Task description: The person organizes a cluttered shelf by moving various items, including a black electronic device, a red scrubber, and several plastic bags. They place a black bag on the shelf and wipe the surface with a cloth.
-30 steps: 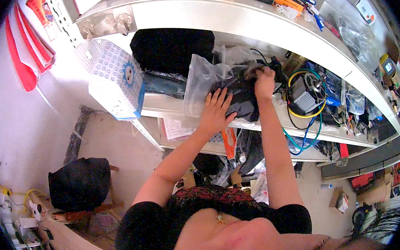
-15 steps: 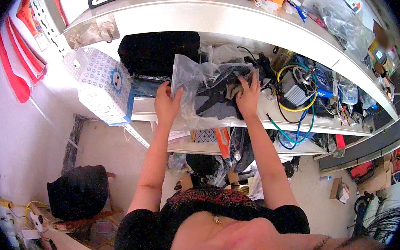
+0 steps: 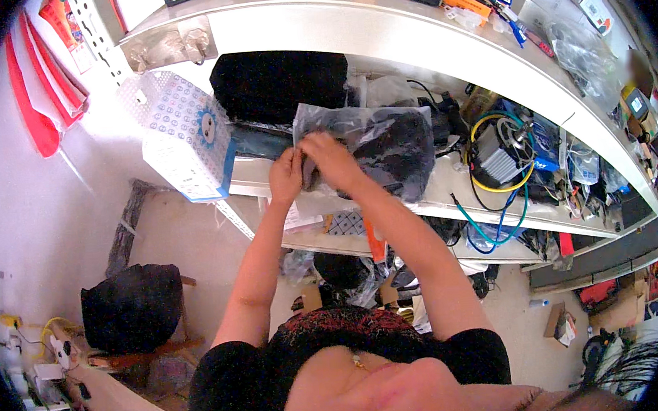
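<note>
A clear plastic bag [image 3: 403, 115] with dark grey or black contents, perhaps folded cloth, lies on the middle shelf in front of me. At the bag's left edge, my left hand [image 3: 287, 178] is closed with its fingertips pinching the plastic. My right hand [image 3: 332, 163] reaches across the bag to the same edge, its fingers bent and closed on the plastic beside the left fingertips. What exactly sits under the right fingers is hidden. Behind the bag stands a large black bundle [image 3: 281, 85].
A white and blue patterned box [image 3: 184, 136] hangs at the shelf's left end. To the right are a grey metal motor-like unit [image 3: 495, 157] and yellow and green hoses [image 3: 494, 239]. The upper shelf [image 3: 376, 20] overhangs the bag. A black-covered chair [image 3: 132, 310] stands lower left.
My right hand has moved left from the bag's right part to its left edge, joining my left hand. The bag now lies flatter and its dark contents are spread toward the right.
</note>
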Tool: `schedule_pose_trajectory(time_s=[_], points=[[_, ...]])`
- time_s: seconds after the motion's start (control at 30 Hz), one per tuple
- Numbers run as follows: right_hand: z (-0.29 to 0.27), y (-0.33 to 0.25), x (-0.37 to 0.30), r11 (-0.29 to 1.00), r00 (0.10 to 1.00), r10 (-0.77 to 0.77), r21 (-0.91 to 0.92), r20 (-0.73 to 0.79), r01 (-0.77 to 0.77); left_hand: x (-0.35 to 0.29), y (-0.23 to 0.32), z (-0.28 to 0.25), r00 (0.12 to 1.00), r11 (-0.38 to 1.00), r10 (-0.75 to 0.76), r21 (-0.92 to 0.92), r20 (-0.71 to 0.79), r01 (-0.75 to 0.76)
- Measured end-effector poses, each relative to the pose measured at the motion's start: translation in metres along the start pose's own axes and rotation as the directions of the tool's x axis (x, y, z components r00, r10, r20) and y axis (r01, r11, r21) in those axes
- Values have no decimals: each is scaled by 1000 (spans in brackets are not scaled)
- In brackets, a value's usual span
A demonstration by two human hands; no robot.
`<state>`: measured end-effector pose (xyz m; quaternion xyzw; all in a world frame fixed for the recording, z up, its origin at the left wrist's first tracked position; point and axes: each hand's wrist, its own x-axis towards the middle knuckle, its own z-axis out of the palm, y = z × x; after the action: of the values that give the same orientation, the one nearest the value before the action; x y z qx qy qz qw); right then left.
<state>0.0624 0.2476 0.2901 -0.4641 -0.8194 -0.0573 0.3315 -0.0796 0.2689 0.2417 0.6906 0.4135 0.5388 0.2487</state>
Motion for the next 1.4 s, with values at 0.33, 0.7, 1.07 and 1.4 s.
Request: schedule_pose_trajectory(time_s=[0.33,0.7,1.07,1.4], points=[[-23,-1,23,994,996,68,-76,-55,-73,1,-3,-9,981,972,-181,-137,70,189],[-90,56,-16,808,921,345,-442,-180,-389,17,-6,-18,912,860,-348,-311,218,403],[-26,-31,-136,938,912,303,-258,277,-233,16,-3,-9,941,929,-312,-168,129,331],[-24,-19,-91,956,976,194,-203,-99,-211,15,-15,-12,978,980,-188,-47,91,193]])
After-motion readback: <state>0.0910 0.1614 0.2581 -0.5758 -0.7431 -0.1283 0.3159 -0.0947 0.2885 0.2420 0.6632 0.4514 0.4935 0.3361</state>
